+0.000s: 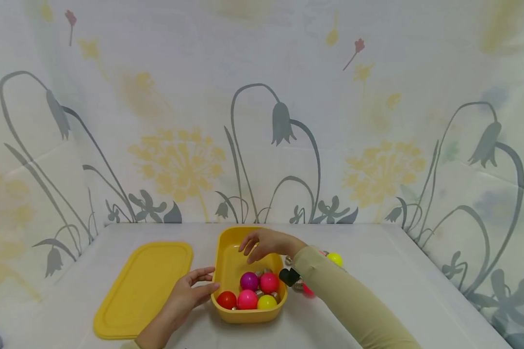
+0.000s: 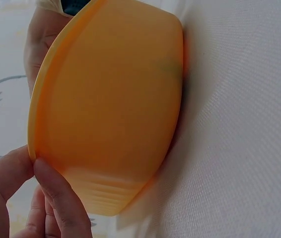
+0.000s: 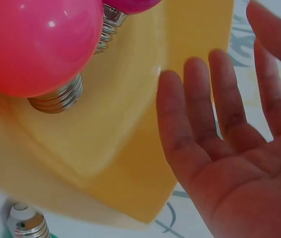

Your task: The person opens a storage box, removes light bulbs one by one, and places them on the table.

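A yellow plastic container (image 1: pixel 248 317) holds several coloured light bulbs with metal screw bases, among them a purple bulb (image 1: pixel 249 281), a red bulb (image 1: pixel 226 300) and a yellow bulb (image 1: pixel 267 303). My left hand (image 1: pixel 188 295) pinches the container's left rim between thumb and finger, seen closely in the left wrist view. Above the far part of the container hovers my right hand (image 1: pixel 266 244), its fingers loosely bent and nothing in them. In the right wrist view its palm (image 3: pixel 259 183) is bare, beside a pink bulb (image 3: pixel 41 44) inside the container.
To the left lies a flat yellow lid (image 1: pixel 146 288) on the white tabletop (image 1: pixel 375 271). Right of the container, more bulbs, including a yellow one (image 1: pixel 335 259), lie partly hidden behind my right forearm. A flower-printed cloth (image 1: pixel 262 160) hangs behind.
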The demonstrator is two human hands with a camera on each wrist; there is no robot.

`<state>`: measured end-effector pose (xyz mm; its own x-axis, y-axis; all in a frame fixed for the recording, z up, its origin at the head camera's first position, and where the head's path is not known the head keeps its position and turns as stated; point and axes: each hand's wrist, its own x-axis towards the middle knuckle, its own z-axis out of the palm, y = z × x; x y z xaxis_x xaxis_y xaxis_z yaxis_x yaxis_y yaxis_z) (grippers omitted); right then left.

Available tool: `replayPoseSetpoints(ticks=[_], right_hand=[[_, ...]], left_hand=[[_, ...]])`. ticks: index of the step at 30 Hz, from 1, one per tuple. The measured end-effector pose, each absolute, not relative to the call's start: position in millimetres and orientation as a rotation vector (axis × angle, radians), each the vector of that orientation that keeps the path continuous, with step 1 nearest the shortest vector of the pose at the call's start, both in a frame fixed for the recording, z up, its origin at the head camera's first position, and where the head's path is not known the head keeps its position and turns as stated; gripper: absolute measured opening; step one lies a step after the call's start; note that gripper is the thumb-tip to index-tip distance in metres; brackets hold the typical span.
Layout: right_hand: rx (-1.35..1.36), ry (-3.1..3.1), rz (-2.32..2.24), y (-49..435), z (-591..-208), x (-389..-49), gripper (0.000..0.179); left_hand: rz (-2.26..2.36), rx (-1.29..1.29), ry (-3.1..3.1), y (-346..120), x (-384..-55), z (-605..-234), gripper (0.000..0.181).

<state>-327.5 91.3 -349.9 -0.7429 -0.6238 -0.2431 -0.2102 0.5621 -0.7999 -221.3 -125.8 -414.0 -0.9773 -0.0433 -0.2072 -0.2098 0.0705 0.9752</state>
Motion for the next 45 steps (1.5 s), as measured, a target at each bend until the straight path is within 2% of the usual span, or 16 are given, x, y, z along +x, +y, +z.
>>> replayPoseSetpoints(ticks=[11,20,32,45], right_hand=[[-0.751,2.219,-0.779,82.0,-350.7,-323.8,0.022],[-0.639,2.169,-0.664,77.6,-352.5,-319.5,0.023],[-0.597,2.255,-0.929,83.7,-350.8,-313.7,0.021],[-0.658,2.392,-1.257,93.5,-348.5,-300.3,0.029]], left_hand=[[2.041,-0.23,2.216,-123.9,-222.2,-414.3,0.049],[2.041,-0.217,2.217,-123.1,-222.6,-413.8,0.049],[2.019,-0.235,2.223,-123.5,-224.1,-414.5,0.05],[2.032,-0.259,2.221,-125.6,-222.8,-416.2,0.05]])
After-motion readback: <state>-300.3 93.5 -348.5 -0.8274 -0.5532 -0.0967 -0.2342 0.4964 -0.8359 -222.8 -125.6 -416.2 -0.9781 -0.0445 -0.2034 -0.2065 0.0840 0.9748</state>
